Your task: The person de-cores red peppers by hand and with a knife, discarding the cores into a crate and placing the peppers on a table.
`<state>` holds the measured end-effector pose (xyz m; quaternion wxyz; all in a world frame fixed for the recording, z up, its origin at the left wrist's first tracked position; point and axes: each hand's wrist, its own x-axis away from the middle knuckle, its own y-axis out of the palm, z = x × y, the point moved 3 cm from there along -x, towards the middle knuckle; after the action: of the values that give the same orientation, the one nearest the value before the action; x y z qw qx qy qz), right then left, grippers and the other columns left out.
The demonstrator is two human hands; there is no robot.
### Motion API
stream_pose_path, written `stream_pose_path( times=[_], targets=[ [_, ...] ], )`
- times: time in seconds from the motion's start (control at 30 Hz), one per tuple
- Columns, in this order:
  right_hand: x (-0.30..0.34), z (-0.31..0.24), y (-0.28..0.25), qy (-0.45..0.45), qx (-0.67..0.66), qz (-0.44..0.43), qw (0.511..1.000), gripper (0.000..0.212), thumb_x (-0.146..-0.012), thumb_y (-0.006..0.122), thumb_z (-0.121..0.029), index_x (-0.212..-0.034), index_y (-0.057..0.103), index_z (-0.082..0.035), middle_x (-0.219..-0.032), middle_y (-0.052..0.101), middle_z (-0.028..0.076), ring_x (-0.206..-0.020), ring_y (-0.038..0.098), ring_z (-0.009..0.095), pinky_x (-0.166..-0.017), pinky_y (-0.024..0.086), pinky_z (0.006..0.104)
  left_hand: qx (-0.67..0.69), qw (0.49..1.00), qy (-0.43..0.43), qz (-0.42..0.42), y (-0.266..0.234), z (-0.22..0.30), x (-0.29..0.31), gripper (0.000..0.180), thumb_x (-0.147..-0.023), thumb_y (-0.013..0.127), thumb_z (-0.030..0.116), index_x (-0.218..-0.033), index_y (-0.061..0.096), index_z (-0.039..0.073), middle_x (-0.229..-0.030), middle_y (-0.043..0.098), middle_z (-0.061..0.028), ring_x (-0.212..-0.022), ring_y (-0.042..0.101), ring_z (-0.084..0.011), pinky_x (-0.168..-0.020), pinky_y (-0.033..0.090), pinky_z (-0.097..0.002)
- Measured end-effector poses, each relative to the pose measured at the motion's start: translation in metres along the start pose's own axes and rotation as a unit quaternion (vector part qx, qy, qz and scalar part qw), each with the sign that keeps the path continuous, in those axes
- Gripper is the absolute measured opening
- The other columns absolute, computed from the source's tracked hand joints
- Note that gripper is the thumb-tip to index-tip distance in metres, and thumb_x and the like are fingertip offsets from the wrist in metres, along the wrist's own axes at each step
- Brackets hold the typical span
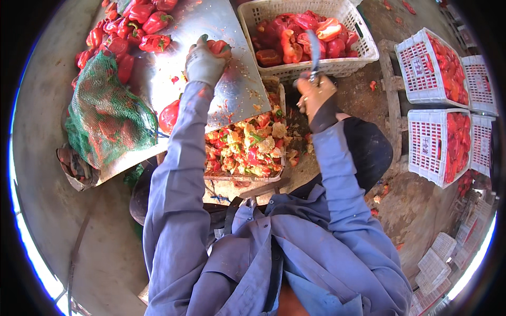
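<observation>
My left hand (203,64), in a pale glove, is closed around a red bell pepper (219,48) over the metal tabletop (232,95). Bare-fingered, my right hand (317,94) grips a knife (314,50) with its blade pointing up and away from me. Behind that blade stands a white crate (321,64) holding cut red peppers (292,45). A single whole pepper (168,116) lies by my left forearm, and a heap of whole peppers (129,26) covers the far left of the table.
Below the table's near edge, a bin holds pepper cores and seeds (253,145). A green mesh bag (105,116) slumps over the table's left corner. White crates of red peppers (429,68) stand on a wooden pallet (392,89) at right, with white crates (435,263) lower right.
</observation>
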<state>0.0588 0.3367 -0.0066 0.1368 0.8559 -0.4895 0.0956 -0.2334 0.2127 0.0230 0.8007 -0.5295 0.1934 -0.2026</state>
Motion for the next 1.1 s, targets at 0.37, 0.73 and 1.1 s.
stream_pose_path(
  times=[0.37,0.73,1.1],
  targets=[
    [0.061,0.035,0.086,-0.127,0.232,-0.157,0.951,0.023,-0.087,0.076,-0.013,-0.098,0.064,0.002,-0.081,0.064,0.021,-0.075,0.065,0.034,-0.070,0.052,0.0437,0.400,0.911,0.082,0.052,0.002,-0.046,0.165,0.086,-0.090,0.086,0.010,-0.159,0.036,-0.003,-0.143,0.057,-0.0160,-0.129,0.060,-0.0234,-0.111,0.051,-0.0381],
    [0.104,0.025,0.086,-0.240,0.366,-0.147,0.887,0.029,-0.088,0.075,-0.014,-0.110,0.065,0.001,-0.099,0.069,0.029,-0.094,0.069,0.049,-0.079,0.056,0.0517,0.312,0.945,0.081,0.049,-0.015,-0.051,0.182,0.093,-0.079,0.095,0.016,-0.155,0.044,-0.001,-0.142,0.061,-0.0194,-0.130,0.062,-0.0297,-0.112,0.051,-0.0416],
    [0.089,0.020,0.110,-0.179,0.462,-0.158,0.854,0.020,-0.088,0.073,-0.015,-0.095,0.065,0.003,-0.086,0.069,0.031,-0.088,0.070,0.050,-0.076,0.056,0.0539,0.173,0.976,0.125,0.038,-0.019,-0.057,0.170,0.094,-0.077,0.093,0.026,-0.154,0.045,-0.001,-0.136,0.062,-0.0259,-0.123,0.063,-0.0441,-0.104,0.054,-0.0471]
  ],
)
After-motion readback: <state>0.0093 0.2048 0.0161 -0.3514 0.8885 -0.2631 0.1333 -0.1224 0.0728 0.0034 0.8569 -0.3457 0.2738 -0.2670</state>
